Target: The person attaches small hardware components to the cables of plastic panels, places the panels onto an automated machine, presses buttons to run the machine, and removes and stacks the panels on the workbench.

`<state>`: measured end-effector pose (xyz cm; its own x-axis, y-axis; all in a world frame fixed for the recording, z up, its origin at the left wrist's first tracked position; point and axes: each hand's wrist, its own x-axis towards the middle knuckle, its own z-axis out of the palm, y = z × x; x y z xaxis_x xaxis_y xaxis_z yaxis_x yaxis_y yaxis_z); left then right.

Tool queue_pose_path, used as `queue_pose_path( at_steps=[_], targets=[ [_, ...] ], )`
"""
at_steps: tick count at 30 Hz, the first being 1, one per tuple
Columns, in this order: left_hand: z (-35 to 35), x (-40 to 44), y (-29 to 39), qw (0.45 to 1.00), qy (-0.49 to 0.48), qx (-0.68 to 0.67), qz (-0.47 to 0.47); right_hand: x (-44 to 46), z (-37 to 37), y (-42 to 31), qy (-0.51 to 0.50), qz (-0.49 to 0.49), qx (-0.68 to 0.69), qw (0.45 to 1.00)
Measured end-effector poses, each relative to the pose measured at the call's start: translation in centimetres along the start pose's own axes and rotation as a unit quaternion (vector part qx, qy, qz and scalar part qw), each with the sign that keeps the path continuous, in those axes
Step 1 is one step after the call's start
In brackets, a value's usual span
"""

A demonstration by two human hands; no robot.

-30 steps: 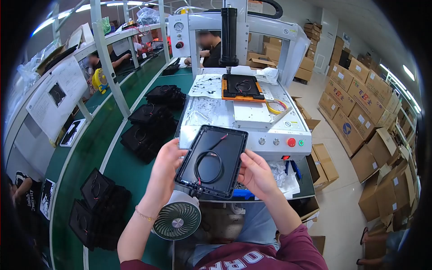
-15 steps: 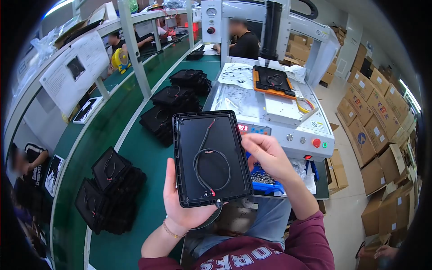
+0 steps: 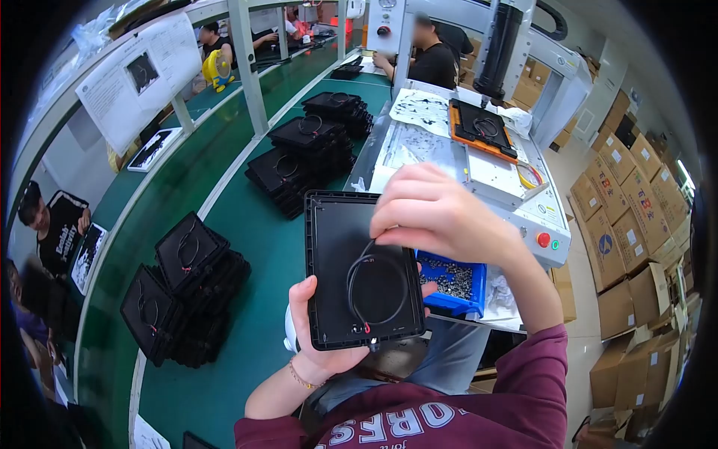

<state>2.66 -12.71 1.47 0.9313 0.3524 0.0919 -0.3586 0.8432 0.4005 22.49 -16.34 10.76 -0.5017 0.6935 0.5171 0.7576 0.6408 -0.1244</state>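
My left hand (image 3: 323, 353) is wrapped round the lower left of a black rectangular plastic housing (image 3: 333, 258), supporting it from below with the thumb on its left edge. Inside the housing lies a thin black cable (image 3: 350, 288) curled into a loop, its red end near the bottom edge. Over the upper right of the housing, my right hand (image 3: 441, 213) has its fingers pinched on the cable's upper part. The cable's tip is hidden behind those fingers.
Stacks of similar black housings stand on the green bench (image 3: 262, 299), left and behind. To the right is a white machine (image 3: 464, 179) with an orange fixture (image 3: 490, 150) and red button (image 3: 543, 239). A blue bin (image 3: 475, 288) holds small metal parts. People sit nearby; cartons (image 3: 624, 217) fill the right.
My right hand has moved left from beside the housing's right edge to over its upper part, closing on the cable. My left hand still holds the housing. The camera view has shifted slightly.
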Motion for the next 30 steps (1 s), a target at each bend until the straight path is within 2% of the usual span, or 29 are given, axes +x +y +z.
queue_pose_path(
  at_steps=[1, 2, 5, 7, 9, 11, 13, 16, 19, 21, 23, 25, 26, 29, 30],
  targets=[
    [0.2, 0.0, 0.1, 1.0, -0.021, 0.004, -0.002, 0.1, -0.6, -0.3, 0.0, -0.003, -0.002, 1.0],
    [-0.1, -0.1, 0.2, 0.999, 0.001, 0.022, 0.025, 0.2, -1.0, -0.6, 0.049, -0.016, -0.006, 0.999],
    [-0.3, -0.2, 0.9, 0.992, 0.043, 0.045, 0.107, -0.6, -3.8, -3.4, 0.055, 0.012, -0.068, 0.996],
    [-1.3, 0.0, 2.0, 0.98, 0.013, 0.085, 0.182, -1.9, -4.3, -6.1, 0.036, 0.07, -0.025, 0.997],
    [-1.0, -0.2, 2.8, 0.957, 0.041, 0.098, 0.269, -3.7, -2.9, -8.4, 0.019, 0.116, 0.04, 0.992],
    [-0.9, -0.4, 3.0, 0.941, 0.053, 0.094, 0.321, -5.3, -0.4, -9.7, -0.027, 0.171, 0.155, 0.973],
    [-0.9, -0.3, 2.8, 0.929, 0.034, 0.136, 0.344, -6.7, 2.7, -9.5, -0.072, 0.185, 0.222, 0.955],
    [-1.2, 0.0, 1.9, 0.926, 0.001, 0.16, 0.34, -6.2, 3.9, -10.3, 0.048, 0.251, 0.249, 0.934],
    [-1.0, 0.2, 1.1, 0.922, 0.012, 0.188, 0.34, -5.0, 5.4, -10.9, 0.097, 0.233, 0.244, 0.936],
    [-1.3, 0.3, 1.0, 0.912, 0.026, 0.222, 0.345, -4.7, 6.2, -11.8, 0.054, 0.306, 0.417, 0.854],
    [-1.5, 0.1, 1.1, 0.909, 0.028, 0.23, 0.345, -4.9, 7.5, -11.8, 0.108, 0.334, 0.512, 0.784],
    [-1.8, 0.0, 1.3, 0.9, 0.032, 0.261, 0.347, -4.7, 7.2, -11.2, 0.097, 0.376, 0.581, 0.715],
    [-1.7, -0.1, 1.3, 0.903, 0.031, 0.255, 0.345, -4.8, 7.9, -11.1, 0.136, 0.372, 0.56, 0.728],
    [-1.1, -0.4, 1.4, 0.92, 0.016, 0.214, 0.328, -5.3, 8.7, -10.0, 0.091, 0.357, 0.405, 0.837],
    [-0.7, -0.6, 1.4, 0.927, 0.013, 0.192, 0.321, -5.2, 9.4, -10.1, 0.15, 0.343, 0.401, 0.836]
  ],
)
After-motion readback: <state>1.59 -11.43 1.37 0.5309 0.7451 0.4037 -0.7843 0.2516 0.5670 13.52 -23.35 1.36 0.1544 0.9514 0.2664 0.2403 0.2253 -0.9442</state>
